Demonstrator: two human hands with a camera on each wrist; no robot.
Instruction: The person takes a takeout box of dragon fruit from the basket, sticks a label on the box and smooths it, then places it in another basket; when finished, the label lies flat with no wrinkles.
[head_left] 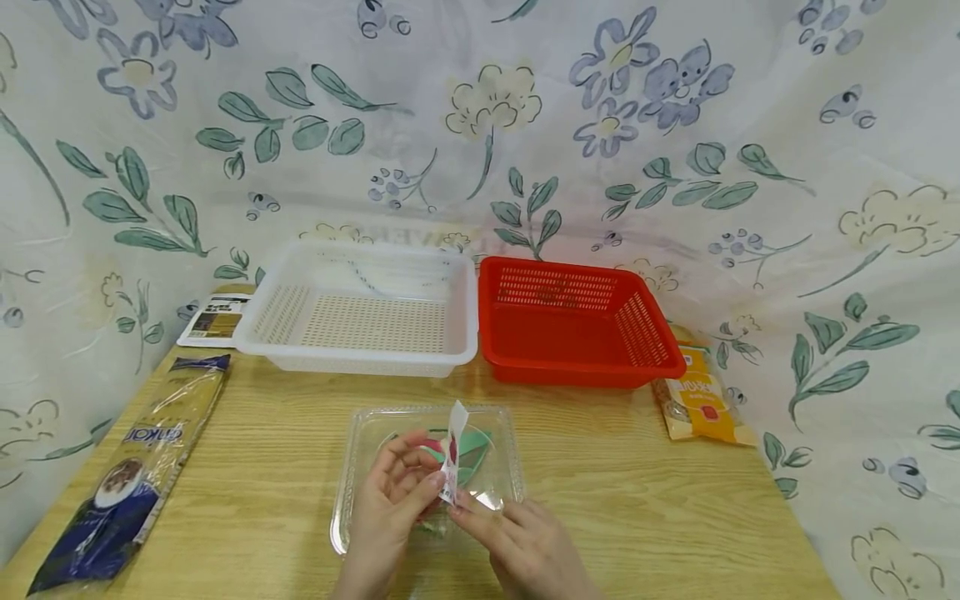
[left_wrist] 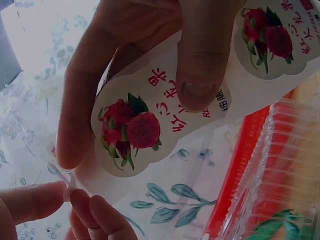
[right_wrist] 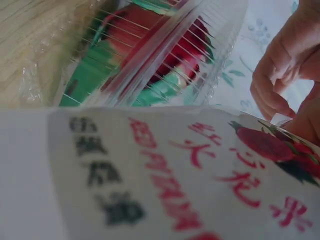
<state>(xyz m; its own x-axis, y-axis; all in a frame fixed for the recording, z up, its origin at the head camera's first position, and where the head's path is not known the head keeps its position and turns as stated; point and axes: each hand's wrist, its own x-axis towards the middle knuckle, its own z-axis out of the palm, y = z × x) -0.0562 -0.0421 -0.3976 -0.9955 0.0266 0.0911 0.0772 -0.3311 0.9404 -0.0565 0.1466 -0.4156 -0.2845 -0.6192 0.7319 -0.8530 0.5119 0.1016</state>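
My left hand holds a strip of dragon fruit stickers, white backing with red fruit pictures and red lettering. In the left wrist view, the left thumb presses on the printed face while the fingers lie behind the sheet. At one end of the strip, my right hand pinches the edge between thumb and fingertips. Below both hands stands a transparent plastic box. Something red and green shows through its ribbed wall in the right wrist view; its kind is unclear.
Behind the box stand a white basket and a red basket, side by side. A long plastic packet lies at the left, a flat labelled pack behind it. An orange-labelled bag is at the right. Flowered cloth hangs behind.
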